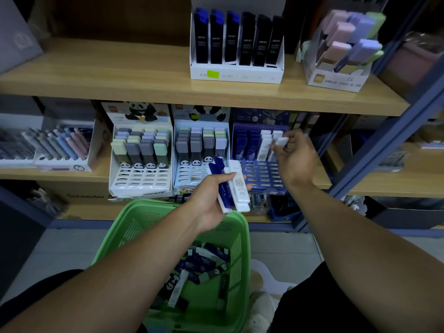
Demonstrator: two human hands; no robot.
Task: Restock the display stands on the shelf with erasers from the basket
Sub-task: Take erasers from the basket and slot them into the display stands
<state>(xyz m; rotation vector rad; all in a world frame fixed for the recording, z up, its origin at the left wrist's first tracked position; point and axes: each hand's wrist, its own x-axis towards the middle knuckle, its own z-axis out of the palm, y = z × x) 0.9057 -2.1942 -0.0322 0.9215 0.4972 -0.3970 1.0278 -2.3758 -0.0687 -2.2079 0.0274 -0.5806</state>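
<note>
Wooden shop shelves point(144, 68) fill the wall, with pale floor tiles below. On the upper shelf a white box of dark lead cases point(236, 39) reads "0.5". A carton low on the left is printed "Schneider" point(85, 195). On the middle shelf stand two panda display stands point(141, 150) and, to their right, a navy display stand point(259, 155). The right hand point(292, 157) pinches a white eraser point(281, 141) at that stand's right column. The left hand point(211, 195) grips a bundle of white and blue erasers point(234, 186). The green basket point(242, 236), nearest, holds more erasers.
</note>
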